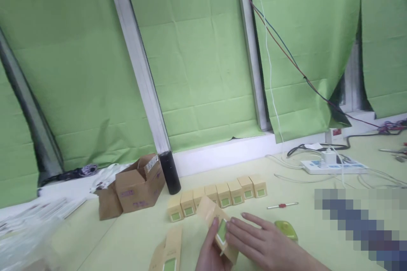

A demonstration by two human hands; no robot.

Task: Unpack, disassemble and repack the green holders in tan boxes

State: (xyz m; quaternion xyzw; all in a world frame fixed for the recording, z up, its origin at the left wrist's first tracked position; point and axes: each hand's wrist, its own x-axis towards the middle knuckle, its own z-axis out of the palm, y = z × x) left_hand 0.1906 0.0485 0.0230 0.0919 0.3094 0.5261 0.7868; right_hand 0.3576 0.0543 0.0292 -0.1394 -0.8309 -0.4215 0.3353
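A small kraft-paper box with a green, white-edged label is tilted in front of me at the lower middle. My left hand grips it from below and the left, the thumb along the label's edge. Across the label's right side lies my right hand, its fingers stretched out flat against the box. Just right of that hand is a green rounded object, partly covered by it. To the left lies another kraft carton with a green label, cut off by the lower edge.
Several similar kraft boxes stand in a row behind my hands. A thin red-middled tool lies to the right. Farther back are a power strip with cables, a black cylinder and an open cardboard box. Clear plastic lies left.
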